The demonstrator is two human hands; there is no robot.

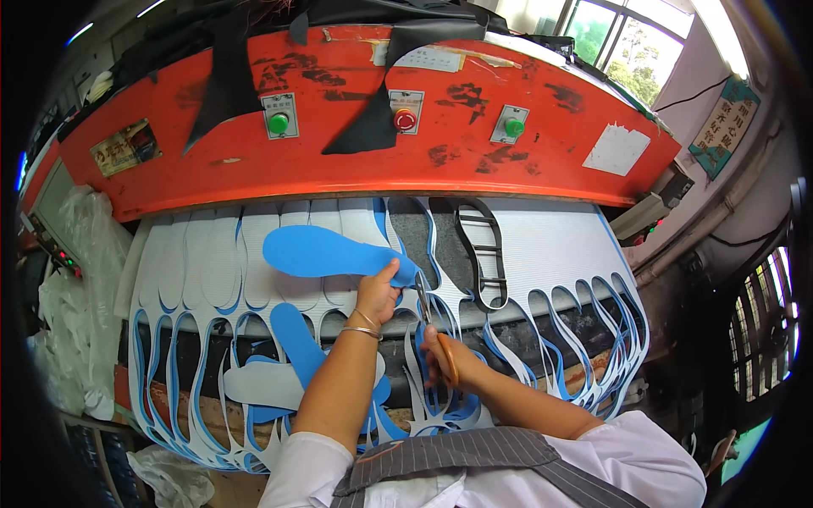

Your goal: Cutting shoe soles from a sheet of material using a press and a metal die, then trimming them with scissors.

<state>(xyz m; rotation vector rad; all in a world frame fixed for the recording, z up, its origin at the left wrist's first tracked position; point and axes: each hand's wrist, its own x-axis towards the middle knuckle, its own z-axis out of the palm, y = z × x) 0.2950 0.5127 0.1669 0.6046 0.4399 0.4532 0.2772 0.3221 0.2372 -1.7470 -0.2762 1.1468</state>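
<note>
A blue insole lies across my left hand, gripped near its narrower end with the thumb on top. My right hand is closed around scissors with orange handles. Their blades point up and touch or nearly touch the insole's narrow end, beside a strip of the sheet. Below both hands spreads a white ribbed sheet with blue showing at its cut edges. To the right of the blades, a sole-shaped cutting die with crossbars rests on the sheet.
Behind the sheet stands a red press beam with two green buttons and a red one. Black scraps hang over it. Cut insoles lie loose near my left forearm, and looped offcut strips hang off the front edge. Plastic bags are left.
</note>
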